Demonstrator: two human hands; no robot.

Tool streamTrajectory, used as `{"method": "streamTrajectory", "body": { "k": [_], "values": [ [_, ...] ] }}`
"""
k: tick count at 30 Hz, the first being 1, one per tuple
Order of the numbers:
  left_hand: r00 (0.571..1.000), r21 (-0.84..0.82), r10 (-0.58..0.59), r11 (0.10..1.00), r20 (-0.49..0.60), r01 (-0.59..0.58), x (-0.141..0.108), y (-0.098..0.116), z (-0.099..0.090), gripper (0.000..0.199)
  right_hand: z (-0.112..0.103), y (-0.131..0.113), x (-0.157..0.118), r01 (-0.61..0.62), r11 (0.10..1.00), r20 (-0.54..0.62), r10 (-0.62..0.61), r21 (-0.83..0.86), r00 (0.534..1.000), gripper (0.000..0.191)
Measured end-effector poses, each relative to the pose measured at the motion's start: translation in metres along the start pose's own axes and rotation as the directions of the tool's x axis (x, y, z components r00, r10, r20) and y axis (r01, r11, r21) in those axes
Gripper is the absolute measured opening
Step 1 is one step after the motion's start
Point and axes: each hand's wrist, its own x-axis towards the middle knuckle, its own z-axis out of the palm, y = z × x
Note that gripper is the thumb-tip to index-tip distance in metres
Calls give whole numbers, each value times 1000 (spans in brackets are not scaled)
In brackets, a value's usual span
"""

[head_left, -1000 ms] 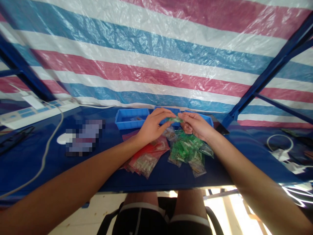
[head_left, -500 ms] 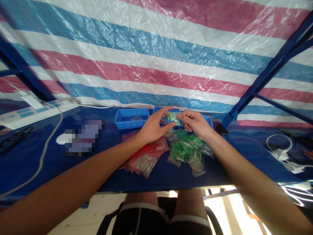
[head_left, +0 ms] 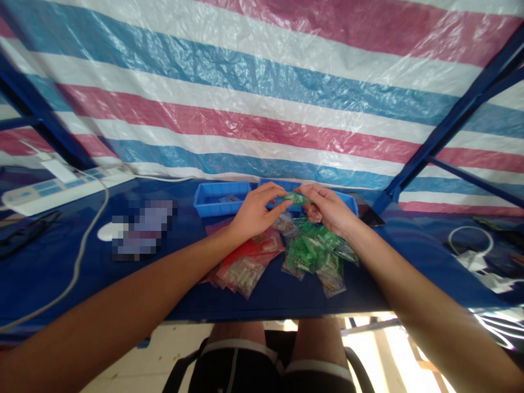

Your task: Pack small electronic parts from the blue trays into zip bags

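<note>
A small green plastic bag (head_left: 297, 198) is held up between my two hands above the table. My left hand (head_left: 258, 209) pinches its left end between thumb and fingers. At the bag's right end, the fingers of my right hand (head_left: 325, 206) are closed on it. Just below lies a pile of green bags (head_left: 313, 245) with small parts inside. Red bags (head_left: 245, 262) are spread beneath and beside my left wrist. Behind my hands stand a blue bin (head_left: 222, 199) holding a small clear packet and further blue bins (head_left: 346, 200), partly hidden by my right hand.
On the blue table (head_left: 184, 295), a white cable (head_left: 77, 262), a power strip (head_left: 61, 188) and a blurred-out object (head_left: 145, 229) lie at left. A dark flat item (head_left: 366, 210) is behind my right forearm. A white cable loop (head_left: 470, 234) sits at right.
The green bag has tilted flatter and looks narrower between my fingers. My right fingers have shifted left along it, and the whole view has moved slightly.
</note>
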Motion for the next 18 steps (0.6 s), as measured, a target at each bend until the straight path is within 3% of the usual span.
{"method": "streamTrajectory", "body": {
  "k": [5, 10, 13, 18],
  "values": [
    [990, 8, -138, 990, -3, 138, 0, 0, 1, 37, -3, -2, 0, 57, 998, 30, -56, -28, 998, 54],
    [985, -16, -159, 987, 63, 160, -1, 0, 2, 40, -8, 7, 2, 99, 986, 77, -89, -135, 993, 49],
    [988, -42, -147, 988, 39, 149, -1, -1, 5, 36, -9, 9, 3, 74, 990, 60, -67, -116, 996, 49],
    [992, -63, -114, 991, 50, 117, -3, 0, 6, 75, -6, 4, 2, 20, 999, 27, -19, -29, 999, 50]
  ]
}}
